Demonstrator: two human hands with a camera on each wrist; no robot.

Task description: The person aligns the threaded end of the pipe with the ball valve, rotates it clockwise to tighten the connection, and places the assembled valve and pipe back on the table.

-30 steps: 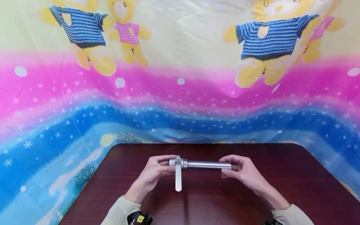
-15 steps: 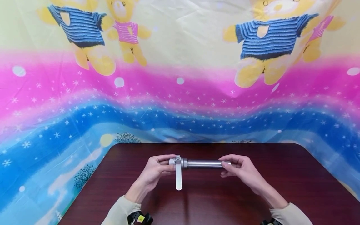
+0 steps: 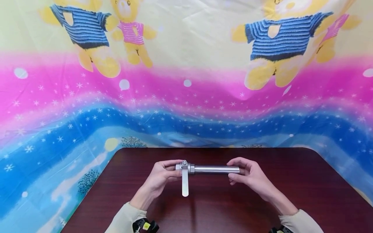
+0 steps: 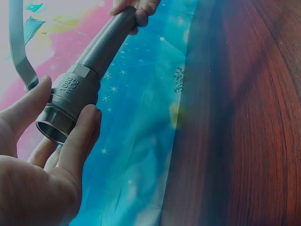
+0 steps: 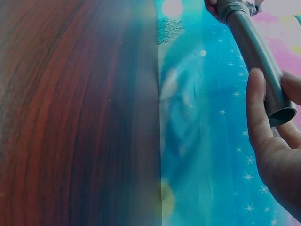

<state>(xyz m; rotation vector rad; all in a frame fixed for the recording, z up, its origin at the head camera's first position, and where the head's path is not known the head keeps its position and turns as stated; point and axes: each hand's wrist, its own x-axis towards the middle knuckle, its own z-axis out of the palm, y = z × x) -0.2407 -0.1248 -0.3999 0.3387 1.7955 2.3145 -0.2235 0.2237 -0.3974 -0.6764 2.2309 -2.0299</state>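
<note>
While held level above the table [image 3: 122, 181], the valve [image 3: 184, 167] is pinched at its body by the left hand [image 3: 158, 178]; the right hand [image 3: 252, 176] grips the pipe [image 3: 215, 169] end. Likely heavy, rigid, smooth steel: grip both ends. Handle [image 3: 185, 184] hangs free; open room below.
</note>
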